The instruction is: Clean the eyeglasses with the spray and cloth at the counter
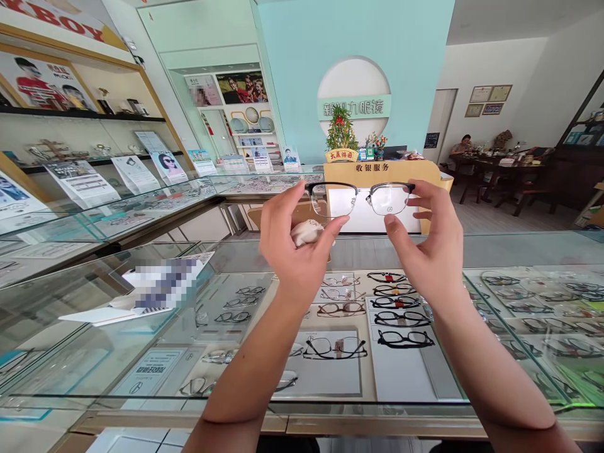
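Note:
A pair of eyeglasses with black upper rims and clear lenses is held up level, above the glass counter. My left hand pinches its left end between fingers and thumb, the thumb tip near the lower edge of the left lens. Tucked in that same palm is a crumpled white cloth. At the other end, my right hand grips the frame by its right corner, with the thumb below the right lens. The temples are mostly hidden behind the lenses.
Beneath my arms, a glass display counter holds rows of eyeglass frames. On its top left stands a folded card display. Beyond are a wooden cashier desk and wall shelves. A person sits at the far right.

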A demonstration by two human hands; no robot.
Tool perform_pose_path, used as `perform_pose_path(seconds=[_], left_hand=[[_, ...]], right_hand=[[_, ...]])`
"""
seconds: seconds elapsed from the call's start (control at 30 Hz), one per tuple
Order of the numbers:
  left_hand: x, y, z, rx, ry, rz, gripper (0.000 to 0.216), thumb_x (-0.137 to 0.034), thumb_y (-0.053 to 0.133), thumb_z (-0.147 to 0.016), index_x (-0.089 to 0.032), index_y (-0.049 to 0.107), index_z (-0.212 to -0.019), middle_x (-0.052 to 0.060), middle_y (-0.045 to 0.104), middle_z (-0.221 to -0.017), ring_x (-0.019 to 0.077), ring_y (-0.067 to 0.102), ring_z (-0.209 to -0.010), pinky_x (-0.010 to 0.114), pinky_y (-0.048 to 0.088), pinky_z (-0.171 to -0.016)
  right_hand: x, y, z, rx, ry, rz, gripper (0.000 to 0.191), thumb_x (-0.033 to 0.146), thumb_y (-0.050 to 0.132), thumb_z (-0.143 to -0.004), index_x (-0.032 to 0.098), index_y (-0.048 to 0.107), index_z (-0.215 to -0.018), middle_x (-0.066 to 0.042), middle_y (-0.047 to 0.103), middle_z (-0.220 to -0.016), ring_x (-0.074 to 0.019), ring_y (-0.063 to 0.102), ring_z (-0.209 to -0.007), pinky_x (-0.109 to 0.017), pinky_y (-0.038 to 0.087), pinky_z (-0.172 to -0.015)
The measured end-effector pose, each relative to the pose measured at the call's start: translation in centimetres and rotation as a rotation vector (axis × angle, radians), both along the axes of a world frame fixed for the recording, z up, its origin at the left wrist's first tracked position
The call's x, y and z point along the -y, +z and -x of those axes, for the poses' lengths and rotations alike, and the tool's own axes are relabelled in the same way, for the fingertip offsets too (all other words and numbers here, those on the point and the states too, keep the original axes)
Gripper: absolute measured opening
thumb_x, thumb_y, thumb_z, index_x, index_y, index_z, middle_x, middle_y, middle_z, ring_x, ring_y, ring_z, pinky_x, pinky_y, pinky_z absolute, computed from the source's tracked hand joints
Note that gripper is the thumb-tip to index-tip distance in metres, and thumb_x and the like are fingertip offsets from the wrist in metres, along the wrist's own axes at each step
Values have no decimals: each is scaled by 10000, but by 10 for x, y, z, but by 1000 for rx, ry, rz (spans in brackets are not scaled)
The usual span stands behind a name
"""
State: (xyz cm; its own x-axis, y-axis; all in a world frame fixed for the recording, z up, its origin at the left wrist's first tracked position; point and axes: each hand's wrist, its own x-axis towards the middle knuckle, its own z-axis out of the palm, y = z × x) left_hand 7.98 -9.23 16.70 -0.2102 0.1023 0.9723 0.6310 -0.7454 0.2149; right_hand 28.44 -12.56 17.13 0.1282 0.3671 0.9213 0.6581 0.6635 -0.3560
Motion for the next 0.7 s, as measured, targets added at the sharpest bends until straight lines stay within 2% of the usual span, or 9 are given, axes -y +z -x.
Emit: perform_pose_path(seconds=[0.13,0.23,0.4,0.57,0.7], left_hand=[[-6,-3,3,11,-18,59,700,-565,864,-901,-296,621,-1499,97,695,-1439,294,690,-1290,424,622,-967],[-10,-3,4,9,-94,118,670,-518,846,-933,-311,597,-1520,96,683,-1485,300,662,-1390,441,614,-1065],[-14,-4,2,9,-206,155,706,-482,861,-927,-316,549,-1537,116,680,-1486,314,666,-1425,413,635,-1019],[-16,-4,0,43,-216,120,678,-497,861,-924,-320,559,-1505,113,658,-1499,316,673,-1413,415,622,-1027],[-19,-5,-2,42,-192,91,694,-544,839,-935,-317,527,-1512,123,635,-1514,310,672,-1400,382,632,-949]], right_hand=[[2,2,1,9,-16,-75,492,380,716,-975,296,567,-1435,-129,694,-1340,-314,713,-1141,-529,608,-896],[5,4,4,17,-44,-134,479,373,740,-968,306,584,-1416,-128,682,-1304,-319,698,-1123,-543,613,-901],[10,6,9,28,-64,-191,480,378,750,-970,320,593,-1420,-143,681,-1294,-359,653,-1211,-594,619,-946],[11,5,10,12,-9,-185,471,391,732,-986,339,596,-1433,-144,669,-1346,-372,628,-1290,-614,622,-987],[8,4,10,-55,56,-205,324,361,662,-1039,328,656,-1361,-125,700,-1305,-343,646,-1282,-576,628,-989]])
